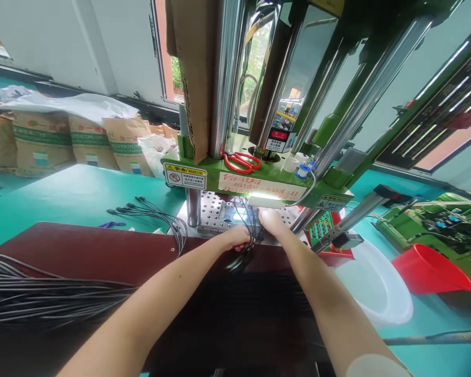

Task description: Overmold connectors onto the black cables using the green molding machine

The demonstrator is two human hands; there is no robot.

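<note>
Several thin black cables (253,222) hang over the front edge of a metal mold (228,213) on the perforated press plate (209,201). My left hand (239,237) is closed around these cables just in front of the mold, its fingers curled. Beside it, my right hand (270,221) reaches in at the right side of the mold, under the lit lamp (267,202). Its fingers are mostly hidden behind the hand, so their grip does not show.
Red-handled scissors (242,163) lie on the green press frame (215,170) above my hands. A brown board (102,251) carries a bundle of grey-black cables (55,296). More cables (153,209) rest left of the press. A white tub (377,283) and red bucket (429,269) stand right.
</note>
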